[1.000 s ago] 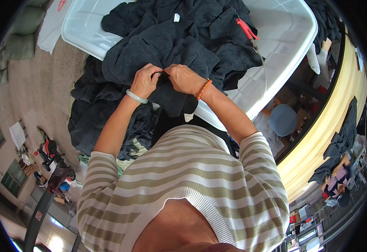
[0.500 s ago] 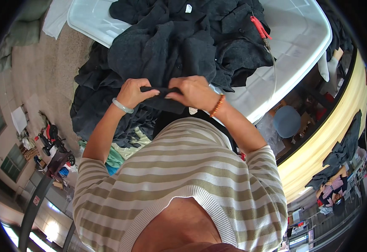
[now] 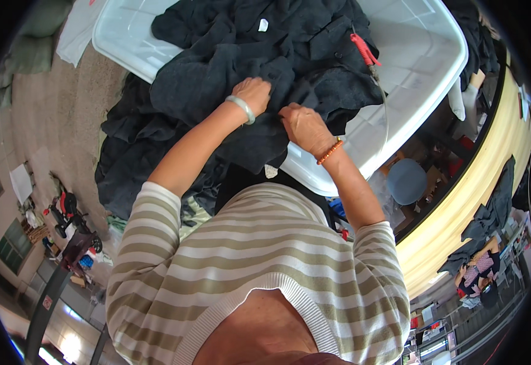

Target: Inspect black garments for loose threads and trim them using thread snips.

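Head view, looking straight down over a striped knit sweater [image 3: 259, 255] onto the work.

Left hand [image 3: 254, 92], wearing a pale green bangle [image 3: 241, 108], pressed knuckles-up into the dark grey garment [image 3: 217, 91], fingers curled together and gripping a fold of the cloth, apparently to keep that part pinned in place. Right hand [image 3: 305, 125], with an orange bead bracelet [image 3: 330, 152] at the wrist, just beside it, fingers bent down and pinching the same fabric near its edge; exact pinch hidden under the knuckles. Both hands close together, so likely working one small spot of the cloth between them.

Garment lying on top of a heap of similar dark clothes [image 3: 289, 42], spilling over the near rim of a large white plastic tub [image 3: 423, 67] and hanging down toward the floor on the left, probably because the tub serves as both store and work surface. Red-handled tool [image 3: 362, 50] resting on the pile, well apart from either hand. Small white tag [image 3: 263, 25] showing farther up the heap.
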{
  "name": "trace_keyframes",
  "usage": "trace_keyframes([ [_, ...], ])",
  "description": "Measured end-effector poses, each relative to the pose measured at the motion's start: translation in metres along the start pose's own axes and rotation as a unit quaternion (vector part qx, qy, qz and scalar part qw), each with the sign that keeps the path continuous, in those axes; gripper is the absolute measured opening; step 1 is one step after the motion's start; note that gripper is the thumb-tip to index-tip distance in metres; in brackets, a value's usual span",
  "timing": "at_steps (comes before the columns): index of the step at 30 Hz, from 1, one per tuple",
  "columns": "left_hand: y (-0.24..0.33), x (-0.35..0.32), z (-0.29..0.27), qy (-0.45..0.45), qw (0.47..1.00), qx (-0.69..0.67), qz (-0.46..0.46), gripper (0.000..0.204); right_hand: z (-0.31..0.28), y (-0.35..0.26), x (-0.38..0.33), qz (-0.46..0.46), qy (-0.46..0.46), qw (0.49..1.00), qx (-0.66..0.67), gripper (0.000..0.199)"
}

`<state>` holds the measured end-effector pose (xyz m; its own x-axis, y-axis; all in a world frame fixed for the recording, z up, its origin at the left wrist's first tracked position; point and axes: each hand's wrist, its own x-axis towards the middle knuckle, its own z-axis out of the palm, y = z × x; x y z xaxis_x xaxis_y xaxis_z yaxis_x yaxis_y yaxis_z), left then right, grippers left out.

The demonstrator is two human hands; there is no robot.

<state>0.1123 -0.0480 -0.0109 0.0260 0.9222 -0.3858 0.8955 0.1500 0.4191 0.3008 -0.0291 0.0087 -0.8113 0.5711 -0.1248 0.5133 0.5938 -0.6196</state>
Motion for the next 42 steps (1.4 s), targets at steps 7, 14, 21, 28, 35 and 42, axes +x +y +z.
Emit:
trace_keyframes([
  [7, -0.025, 0.011, 0.007, -0.198, 0.979, -0.034, -0.026, 0.015, -0.002, 0.005, 0.007, -0.020, 0.054, 0.994, 0.091, 0.015],
  [14, -0.031, -0.004, -0.007, -0.165, 0.836, -0.475, -0.217, 0.013, 0.006, -0.008, 0.023, -0.010, 0.073, 0.995, 0.069, 0.015],
  [21, -0.017, -0.017, -0.008, -0.140, 0.861, -0.455, -0.179, 0.013, 0.009, -0.013, 0.016, 0.028, 0.079, 0.990, 0.112, 0.015],
  [28, -0.012, -0.041, -0.010, -0.103, 0.917, -0.384, -0.006, 0.034, 0.013, 0.009, 0.015, 0.010, 0.081, 0.983, 0.165, 0.016],
  [35, -0.013, -0.037, 0.000, 0.025, 0.970, -0.218, 0.105, 0.012, 0.019, 0.015, 0.023, 0.021, -0.023, 0.985, 0.169, 0.013],
  [42, -0.003, -0.040, 0.000, 0.041, 0.972, -0.177, 0.150, 0.010, 0.023, 0.014, 0.010, 0.016, 0.006, 0.990, 0.138, 0.019],
])
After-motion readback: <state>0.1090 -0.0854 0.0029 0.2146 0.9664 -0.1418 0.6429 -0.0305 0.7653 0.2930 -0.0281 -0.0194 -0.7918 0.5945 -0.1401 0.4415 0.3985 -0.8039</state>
